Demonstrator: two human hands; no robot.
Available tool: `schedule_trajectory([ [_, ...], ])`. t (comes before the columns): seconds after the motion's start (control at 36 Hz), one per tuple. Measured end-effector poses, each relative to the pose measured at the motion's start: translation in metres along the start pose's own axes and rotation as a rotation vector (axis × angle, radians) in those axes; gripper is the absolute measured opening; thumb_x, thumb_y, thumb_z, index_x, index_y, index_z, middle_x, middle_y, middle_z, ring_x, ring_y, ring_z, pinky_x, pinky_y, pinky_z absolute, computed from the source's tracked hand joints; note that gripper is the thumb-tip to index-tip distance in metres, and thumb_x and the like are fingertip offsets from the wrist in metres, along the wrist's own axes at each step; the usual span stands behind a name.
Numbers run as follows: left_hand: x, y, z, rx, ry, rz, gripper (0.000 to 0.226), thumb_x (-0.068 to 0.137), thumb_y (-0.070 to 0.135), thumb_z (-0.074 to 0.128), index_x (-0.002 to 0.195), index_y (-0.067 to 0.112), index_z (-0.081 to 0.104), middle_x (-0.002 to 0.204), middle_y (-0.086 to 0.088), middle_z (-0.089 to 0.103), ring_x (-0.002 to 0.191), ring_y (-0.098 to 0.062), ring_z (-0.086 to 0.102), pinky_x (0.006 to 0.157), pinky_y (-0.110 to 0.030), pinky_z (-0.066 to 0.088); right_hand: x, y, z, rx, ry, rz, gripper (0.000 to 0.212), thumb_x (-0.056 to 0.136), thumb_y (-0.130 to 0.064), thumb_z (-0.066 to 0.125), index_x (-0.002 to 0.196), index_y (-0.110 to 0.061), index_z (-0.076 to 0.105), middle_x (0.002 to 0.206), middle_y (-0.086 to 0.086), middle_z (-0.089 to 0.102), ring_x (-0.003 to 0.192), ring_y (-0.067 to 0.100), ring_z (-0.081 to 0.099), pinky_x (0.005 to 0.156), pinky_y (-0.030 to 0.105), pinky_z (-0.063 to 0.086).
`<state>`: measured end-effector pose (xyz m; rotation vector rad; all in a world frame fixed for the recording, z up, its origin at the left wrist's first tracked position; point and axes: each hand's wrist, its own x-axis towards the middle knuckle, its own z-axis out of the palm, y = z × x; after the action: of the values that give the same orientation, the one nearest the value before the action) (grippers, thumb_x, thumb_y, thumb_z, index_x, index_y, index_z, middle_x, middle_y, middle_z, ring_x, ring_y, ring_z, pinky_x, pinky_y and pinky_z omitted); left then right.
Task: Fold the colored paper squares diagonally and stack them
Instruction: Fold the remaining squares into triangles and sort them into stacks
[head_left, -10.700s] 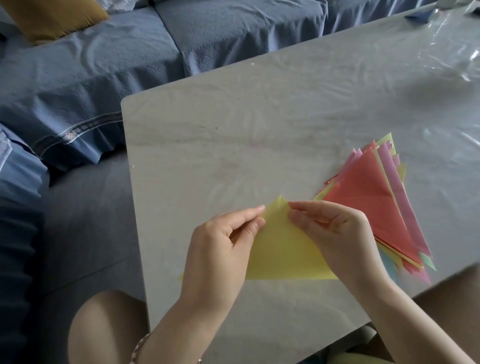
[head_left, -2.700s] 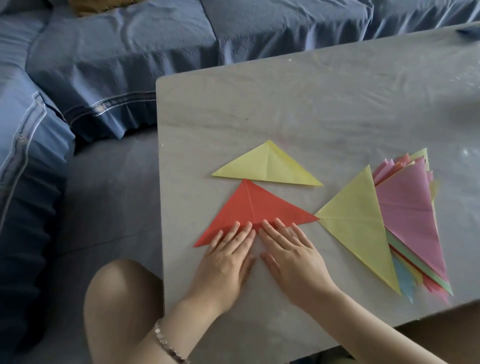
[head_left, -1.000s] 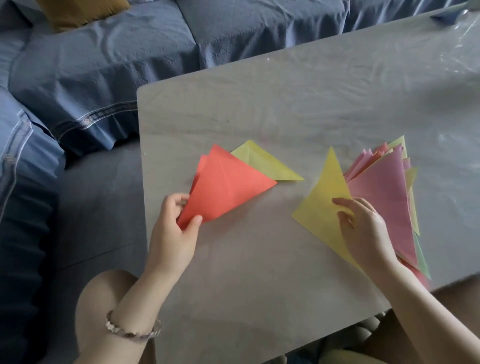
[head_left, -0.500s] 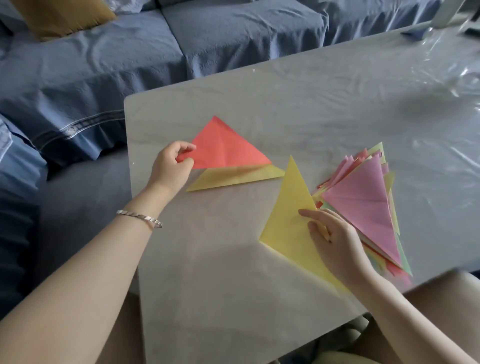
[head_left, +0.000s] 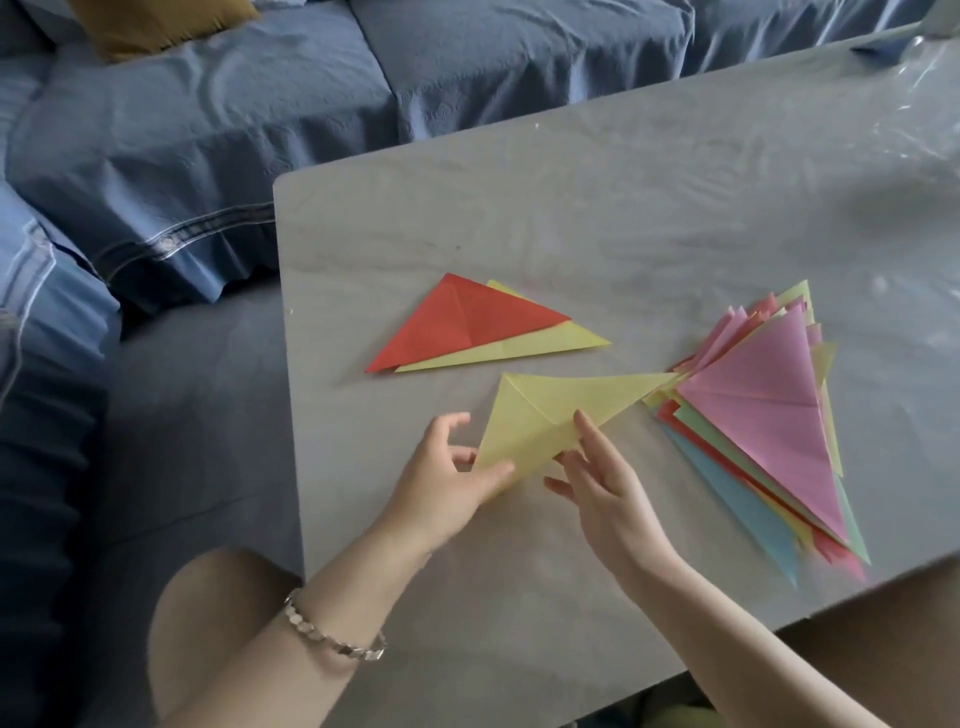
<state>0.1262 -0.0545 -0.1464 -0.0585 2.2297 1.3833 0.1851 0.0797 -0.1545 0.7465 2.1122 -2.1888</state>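
Observation:
A yellow paper triangle (head_left: 550, 415) lies in front of me near the middle of the table, partly lifted. My left hand (head_left: 441, 483) pinches its lower left corner between thumb and fingers. My right hand (head_left: 602, 483) touches its lower edge with straight, spread fingers. Farther back a red folded triangle (head_left: 457, 322) lies on top of a yellow folded triangle (head_left: 550, 343). To the right sits a fanned pile of colored triangles (head_left: 763, 405) with a pink one on top.
The grey table (head_left: 623, 208) has a plastic film cover that wrinkles at the far right (head_left: 930, 104). A blue sofa (head_left: 260, 114) runs along the table's far and left sides. My bare knees show at the near edge.
My left hand let go of the red triangle, which now lies on the yellow one, and came back to grip the loose yellow triangle. My right hand slid that triangle left from the pile.

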Motion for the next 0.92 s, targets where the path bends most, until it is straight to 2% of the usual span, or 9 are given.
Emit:
schedule_trajectory([
  [0.11, 0.004, -0.012, -0.006, 0.185, 0.067, 0.126, 0.04, 0.083, 0.001, 0.061, 0.115, 0.023, 0.053, 0.108, 0.003, 0.062, 0.099, -0.013, 0.059, 0.083, -0.022, 0.044, -0.01, 0.01, -0.011, -0.553, 0.042, -0.214, 0.039, 0.097, -0.014, 0.04, 0.135, -0.022, 0.046, 0.125, -0.001, 0.055, 0.117, 0.014, 0.049, 0.094, 0.021, 0.036],
  [0.19, 0.012, -0.017, -0.014, 0.44, 0.127, 0.279, 0.04, 0.086, 0.001, 0.055, 0.122, 0.019, 0.055, 0.126, 0.004, 0.055, 0.119, -0.011, 0.049, 0.091, -0.014, 0.032, -0.014, 0.017, -0.019, -0.77, 0.229, -0.359, 0.036, 0.092, -0.006, 0.048, 0.124, -0.018, 0.058, 0.135, 0.013, 0.043, 0.128, 0.023, 0.029, 0.098, 0.032, 0.031],
  [0.28, 0.02, -0.017, -0.021, 0.594, 0.154, 0.374, 0.043, 0.087, 0.001, 0.054, 0.127, 0.016, 0.052, 0.129, 0.0, 0.053, 0.118, -0.019, 0.05, 0.092, -0.021, 0.034, -0.008, 0.026, -0.025, -0.924, 0.349, -0.479, 0.039, 0.081, 0.001, 0.061, 0.117, -0.012, 0.061, 0.138, 0.017, 0.028, 0.13, 0.032, 0.018, 0.101, 0.054, 0.03],
  [0.36, 0.024, -0.02, -0.021, 0.678, 0.21, 0.431, 0.044, 0.082, -0.002, 0.06, 0.124, 0.011, 0.056, 0.13, -0.008, 0.053, 0.119, -0.027, 0.051, 0.1, -0.032, 0.036, -0.001, 0.032, -0.026, -1.065, 0.383, -0.573, 0.045, 0.075, -0.001, 0.066, 0.119, -0.007, 0.058, 0.145, 0.02, 0.016, 0.137, 0.038, 0.004, 0.104, 0.052, 0.014],
  [0.44, 0.023, -0.032, -0.011, 0.724, 0.316, 0.506, 0.045, 0.069, -0.01, 0.07, 0.111, 0.004, 0.064, 0.126, -0.02, 0.056, 0.11, -0.036, 0.058, 0.094, -0.043, 0.044, 0.003, 0.027, -0.023, -1.091, 0.403, -0.606, 0.043, 0.085, -0.01, 0.051, 0.128, -0.006, 0.051, 0.15, 0.025, 0.005, 0.141, 0.033, -0.012, 0.114, 0.048, 0.004],
  [0.5, 0.016, -0.039, -0.002, 0.713, 0.31, 0.598, 0.038, 0.071, -0.01, 0.066, 0.108, 0.002, 0.066, 0.123, -0.019, 0.059, 0.109, -0.035, 0.06, 0.093, -0.041, 0.046, 0.005, 0.022, -0.019, -1.108, 0.303, -0.666, 0.045, 0.087, -0.017, 0.039, 0.129, -0.006, 0.051, 0.151, 0.022, 0.017, 0.142, 0.03, -0.004, 0.116, 0.04, 0.001],
  [0.64, -0.002, -0.056, 0.02, 0.817, 0.079, 0.665, 0.04, 0.089, 0.013, 0.046, 0.127, 0.004, 0.053, 0.135, -0.007, 0.052, 0.125, -0.025, 0.049, 0.107, -0.029, 0.028, 0.007, 0.035, -0.006, -1.243, -0.096, -0.64, 0.047, 0.088, -0.027, 0.033, 0.125, -0.01, 0.057, 0.133, 0.006, 0.054, 0.13, 0.017, 0.036, 0.11, 0.029, 0.025],
  [0.83, -0.011, -0.059, 0.009, 0.947, 0.119, 0.498, 0.051, 0.089, 0.036, 0.031, 0.129, 0.014, 0.054, 0.136, 0.002, 0.051, 0.125, -0.019, 0.049, 0.109, -0.032, 0.027, 0.005, 0.037, -0.016, -1.294, -0.02, -0.594, 0.049, 0.085, -0.028, 0.035, 0.12, -0.006, 0.061, 0.129, 0.009, 0.057, 0.12, 0.025, 0.053, 0.104, 0.03, 0.026],
  [0.92, -0.014, -0.059, 0.0, 0.927, 0.104, 0.382, 0.069, 0.084, 0.051, 0.007, 0.144, 0.022, 0.027, 0.149, 0.014, 0.015, 0.139, -0.006, 0.012, 0.112, -0.03, 0.005, 0.004, 0.037, -0.031, -1.325, 0.042, -0.574, 0.051, 0.093, -0.03, 0.026, 0.121, -0.004, 0.06, 0.13, 0.01, 0.055, 0.12, 0.026, 0.052, 0.105, 0.03, 0.024],
])
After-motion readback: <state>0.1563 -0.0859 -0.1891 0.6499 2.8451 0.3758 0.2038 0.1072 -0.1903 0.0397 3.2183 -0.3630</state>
